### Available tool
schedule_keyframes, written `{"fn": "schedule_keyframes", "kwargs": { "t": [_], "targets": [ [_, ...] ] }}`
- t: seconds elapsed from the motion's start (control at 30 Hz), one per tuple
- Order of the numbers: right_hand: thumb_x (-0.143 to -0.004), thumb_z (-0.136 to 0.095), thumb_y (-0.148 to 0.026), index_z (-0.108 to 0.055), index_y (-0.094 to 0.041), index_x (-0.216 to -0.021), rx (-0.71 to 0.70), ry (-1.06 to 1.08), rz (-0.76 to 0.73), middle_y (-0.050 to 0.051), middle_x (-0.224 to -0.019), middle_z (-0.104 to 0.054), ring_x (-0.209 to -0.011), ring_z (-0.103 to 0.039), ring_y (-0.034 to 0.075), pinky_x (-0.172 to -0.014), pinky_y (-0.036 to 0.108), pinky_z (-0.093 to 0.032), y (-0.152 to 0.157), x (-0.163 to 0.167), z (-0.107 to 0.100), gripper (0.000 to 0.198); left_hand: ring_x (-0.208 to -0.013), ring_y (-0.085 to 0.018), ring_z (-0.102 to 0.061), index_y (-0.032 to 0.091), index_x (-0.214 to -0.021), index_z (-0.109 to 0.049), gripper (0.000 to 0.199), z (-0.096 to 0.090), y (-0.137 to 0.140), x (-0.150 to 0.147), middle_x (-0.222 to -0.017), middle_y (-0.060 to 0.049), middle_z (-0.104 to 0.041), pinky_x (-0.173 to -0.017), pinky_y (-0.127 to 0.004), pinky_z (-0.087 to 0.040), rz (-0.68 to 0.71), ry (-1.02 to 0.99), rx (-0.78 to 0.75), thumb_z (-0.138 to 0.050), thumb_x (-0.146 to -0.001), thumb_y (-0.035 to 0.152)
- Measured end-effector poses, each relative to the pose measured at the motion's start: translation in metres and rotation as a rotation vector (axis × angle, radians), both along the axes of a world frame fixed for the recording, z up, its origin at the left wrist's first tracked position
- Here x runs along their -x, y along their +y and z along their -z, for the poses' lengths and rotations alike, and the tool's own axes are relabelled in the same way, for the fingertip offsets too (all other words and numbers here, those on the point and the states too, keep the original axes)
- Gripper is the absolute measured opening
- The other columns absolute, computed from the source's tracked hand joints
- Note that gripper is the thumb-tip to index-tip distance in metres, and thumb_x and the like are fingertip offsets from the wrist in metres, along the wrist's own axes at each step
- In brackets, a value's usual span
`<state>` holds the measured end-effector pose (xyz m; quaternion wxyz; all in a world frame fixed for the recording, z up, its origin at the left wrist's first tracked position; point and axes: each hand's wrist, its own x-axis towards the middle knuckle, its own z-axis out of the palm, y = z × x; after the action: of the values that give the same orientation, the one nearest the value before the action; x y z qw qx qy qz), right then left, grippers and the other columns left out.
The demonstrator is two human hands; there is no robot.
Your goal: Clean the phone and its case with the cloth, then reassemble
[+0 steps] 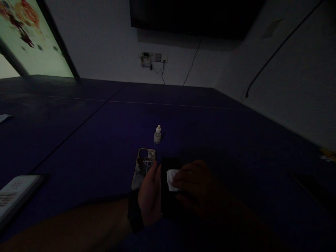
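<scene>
A dark smartphone (168, 206) rests in my left hand (150, 196), which is closed along its left edge, the thumb pointing up. My right hand (195, 182) presses a folded white tissue (172, 179) against the phone's dark face, its fingers bent over the cloth's right side. Behind my left hand lies a patterned phone case (139, 173) with a large camera cutout, partly covered by the thumb. Farther off stands a small dropper bottle (157, 136), upright, with a white cap and a pale label. The lower right of the phone is lost in shadow.
The dark blue surface (105, 147) reaches to the wall. At the left edge lies a white box (18, 192) with printing. A flat dark object (312, 189) is at the right. A television (194, 17) hangs above sockets (153, 58) with loose cables.
</scene>
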<state>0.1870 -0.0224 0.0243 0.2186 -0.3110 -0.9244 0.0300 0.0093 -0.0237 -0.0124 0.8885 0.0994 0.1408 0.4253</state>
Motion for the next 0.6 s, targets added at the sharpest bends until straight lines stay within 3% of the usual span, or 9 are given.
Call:
{"fn": "schedule_keyframes", "kwargs": {
  "t": [0.13, 0.23, 0.33, 0.47, 0.6],
  "targets": [
    [-0.098, -0.056, -0.025, -0.07, -0.022, -0.089, -0.022, 0.026, 0.077, 0.001, -0.092, -0.076, -0.092, -0.06, 0.02, -0.087, 0.042, -0.032, 0.0008, -0.0022, -0.0022, 0.017, -0.074, -0.018, -0.06, 0.02, -0.118, -0.065, 0.045, 0.001, -0.0007, 0.0006, -0.091, -0.006, -0.066, -0.077, -0.033, -0.046, -0.036, -0.011, -0.009, -0.047, -0.099, 0.057],
    [-0.095, -0.06, -0.03, -0.067, -0.022, -0.084, 0.086, 0.021, -0.048, 0.0, -0.086, -0.073, -0.091, -0.059, 0.02, -0.085, 0.041, -0.033, -0.0024, -0.0037, -0.0038, 0.015, -0.074, -0.019, -0.061, 0.021, -0.118, -0.064, 0.045, 0.0006, -0.0016, 0.001, -0.09, -0.004, -0.066, -0.077, -0.033, -0.046, -0.029, -0.007, -0.005, -0.049, -0.098, 0.058],
    [-0.094, -0.061, -0.033, -0.067, -0.023, -0.092, 0.127, 0.018, -0.126, 0.0, -0.092, -0.073, -0.093, -0.059, 0.02, -0.087, 0.04, -0.035, -0.0043, -0.002, -0.0015, 0.012, -0.075, -0.019, -0.062, 0.02, -0.118, -0.065, 0.045, -0.0007, -0.0017, 0.0012, -0.09, -0.005, -0.067, -0.077, -0.033, -0.047, -0.027, 0.012, 0.012, -0.046, -0.099, 0.057],
    [-0.098, -0.058, -0.03, -0.068, -0.02, -0.109, -0.019, 0.002, 0.004, 0.005, -0.109, -0.074, -0.099, -0.06, 0.021, -0.088, 0.041, -0.035, 0.0004, -0.0029, -0.0001, 0.018, -0.078, -0.021, -0.063, 0.018, -0.119, -0.065, 0.047, -0.0031, -0.0013, 0.0009, -0.091, -0.007, -0.067, -0.077, -0.034, -0.047, -0.037, 0.034, 0.036, -0.039, -0.102, 0.054],
    [-0.097, -0.057, -0.029, -0.068, -0.021, -0.09, 0.057, -0.058, -0.008, 0.002, -0.091, -0.072, -0.087, -0.058, 0.02, -0.083, 0.04, -0.035, -0.0009, -0.005, -0.0062, 0.016, -0.079, -0.021, -0.063, 0.019, -0.12, -0.065, 0.045, -0.0044, -0.0018, 0.0011, -0.09, -0.006, -0.067, -0.078, -0.035, -0.047, -0.052, 0.035, 0.022, -0.042, -0.102, 0.053]
  ]
}}
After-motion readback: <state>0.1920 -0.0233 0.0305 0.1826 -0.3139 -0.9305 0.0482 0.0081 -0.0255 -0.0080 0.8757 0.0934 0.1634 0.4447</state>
